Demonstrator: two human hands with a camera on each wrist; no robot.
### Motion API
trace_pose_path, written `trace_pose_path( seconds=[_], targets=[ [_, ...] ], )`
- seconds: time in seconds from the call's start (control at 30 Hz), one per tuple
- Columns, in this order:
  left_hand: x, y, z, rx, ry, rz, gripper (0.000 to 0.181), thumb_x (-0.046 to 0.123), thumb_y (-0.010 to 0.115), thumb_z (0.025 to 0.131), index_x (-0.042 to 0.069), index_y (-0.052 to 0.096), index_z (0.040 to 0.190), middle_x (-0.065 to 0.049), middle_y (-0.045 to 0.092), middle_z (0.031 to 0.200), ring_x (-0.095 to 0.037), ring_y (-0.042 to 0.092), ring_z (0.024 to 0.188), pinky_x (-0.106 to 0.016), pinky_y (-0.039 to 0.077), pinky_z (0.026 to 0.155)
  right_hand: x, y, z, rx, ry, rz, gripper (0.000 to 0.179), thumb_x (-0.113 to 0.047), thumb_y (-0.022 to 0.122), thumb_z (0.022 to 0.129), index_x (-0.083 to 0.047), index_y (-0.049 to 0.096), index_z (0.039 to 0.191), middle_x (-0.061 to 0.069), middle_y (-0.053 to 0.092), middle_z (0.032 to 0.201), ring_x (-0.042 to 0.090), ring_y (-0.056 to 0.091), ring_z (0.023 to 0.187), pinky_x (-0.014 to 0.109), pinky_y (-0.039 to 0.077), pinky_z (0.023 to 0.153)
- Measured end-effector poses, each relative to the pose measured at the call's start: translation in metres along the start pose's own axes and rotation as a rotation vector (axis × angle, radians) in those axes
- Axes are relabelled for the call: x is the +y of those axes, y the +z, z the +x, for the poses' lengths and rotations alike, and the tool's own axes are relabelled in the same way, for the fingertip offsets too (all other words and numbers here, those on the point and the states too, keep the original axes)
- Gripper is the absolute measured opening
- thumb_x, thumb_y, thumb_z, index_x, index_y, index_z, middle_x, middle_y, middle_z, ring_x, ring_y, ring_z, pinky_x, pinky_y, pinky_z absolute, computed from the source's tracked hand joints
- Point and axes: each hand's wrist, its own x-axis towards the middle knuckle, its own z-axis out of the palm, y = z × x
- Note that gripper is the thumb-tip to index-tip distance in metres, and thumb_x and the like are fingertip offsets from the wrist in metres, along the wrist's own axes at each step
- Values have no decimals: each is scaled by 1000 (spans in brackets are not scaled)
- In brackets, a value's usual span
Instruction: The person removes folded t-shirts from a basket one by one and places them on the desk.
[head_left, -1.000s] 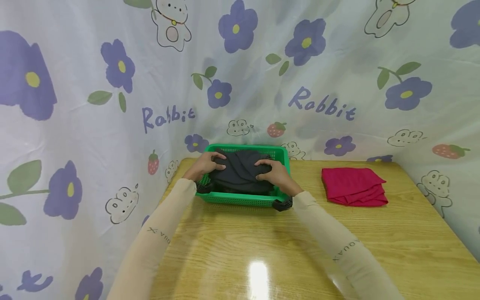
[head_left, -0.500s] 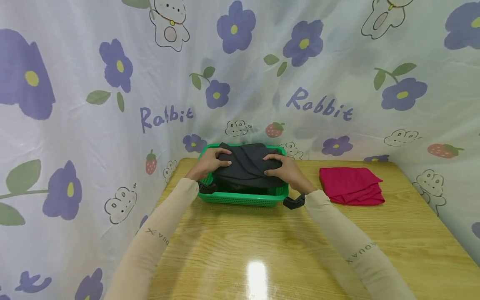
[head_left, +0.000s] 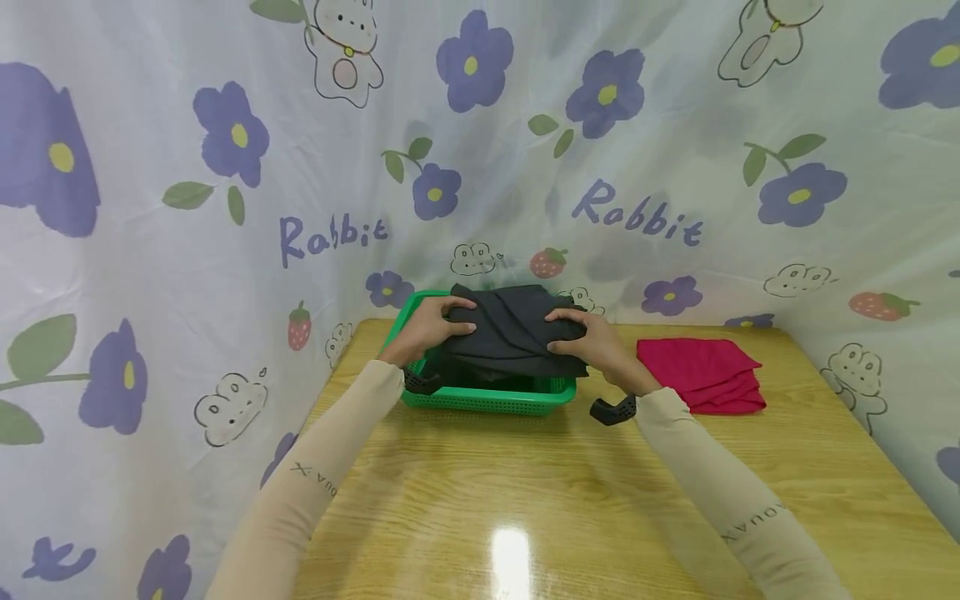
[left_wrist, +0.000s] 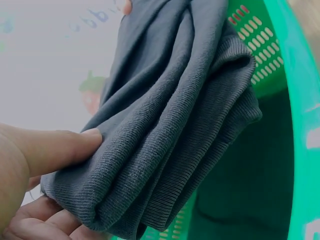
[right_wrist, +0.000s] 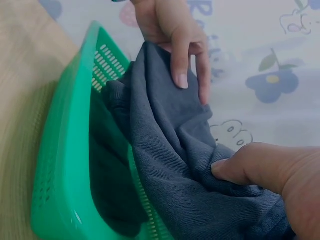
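A folded dark grey garment (head_left: 517, 333) of knit fabric, kind unclear, is held between my two hands over the green basket (head_left: 487, 401). My left hand (head_left: 433, 327) grips its left end; in the left wrist view the thumb (left_wrist: 60, 150) lies on top and the fingers curl beneath, next to layered ribbed edges. At the other end my right hand (head_left: 600, 343) holds it, thumb (right_wrist: 250, 167) pressing the fabric in the right wrist view, other fingers hidden there. The garment overlaps the basket's right and back rims. Dark fabric (right_wrist: 112, 175) lies inside the basket.
A folded crimson cloth (head_left: 697, 375) lies on the wooden table (head_left: 450, 492), right of the basket and near my right forearm. A white curtain (head_left: 517, 150) printed with flowers and rabbits hangs behind the table and at both sides.
The dark grey garment has risen out of the basket and shifted right, with both hands gripping it. The basket and crimson cloth have stayed in place.
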Motion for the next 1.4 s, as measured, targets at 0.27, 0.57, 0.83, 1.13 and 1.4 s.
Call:
trace_pose_path(
  seconds=[0.27,0.57,0.83,1.13,1.4],
  targets=[
    [15,14,0,-5,7,-4,41,21,77,96,22,67,135,-8,47,155,-31,50,135,-47,51,99,1,-19,-14,8,-8,19,47,-19,80,93,-22,65,137,14,42,155,34,56,127,43,53,95],
    [30,29,2,-24,35,-33,40,20,77,96,21,68,134,-6,52,151,-28,55,129,-43,55,92,3,-38,-29,39,-39,-69,47,-25,80,92,-25,65,137,15,41,156,36,57,126,46,51,98],
    [39,44,2,-48,54,-53,40,19,78,95,23,68,134,-6,58,144,-25,62,117,-41,57,87,7,-54,-46,37,-2,-40,48,-25,80,93,-24,63,138,12,31,163,36,42,140,48,49,100],
    [51,62,2,-85,116,-95,44,15,79,94,20,67,136,-7,61,141,-23,66,114,-38,57,87,11,-72,-64,62,5,-51,51,-26,81,92,-22,61,140,15,33,162,38,48,137,46,51,100],
    [59,79,2,-122,142,-112,43,13,79,93,20,68,135,-6,65,135,-21,67,111,-36,58,86,21,-87,-81,67,11,-41,51,-26,82,92,-21,61,138,12,33,161,36,45,139,29,53,91]
  ],
)
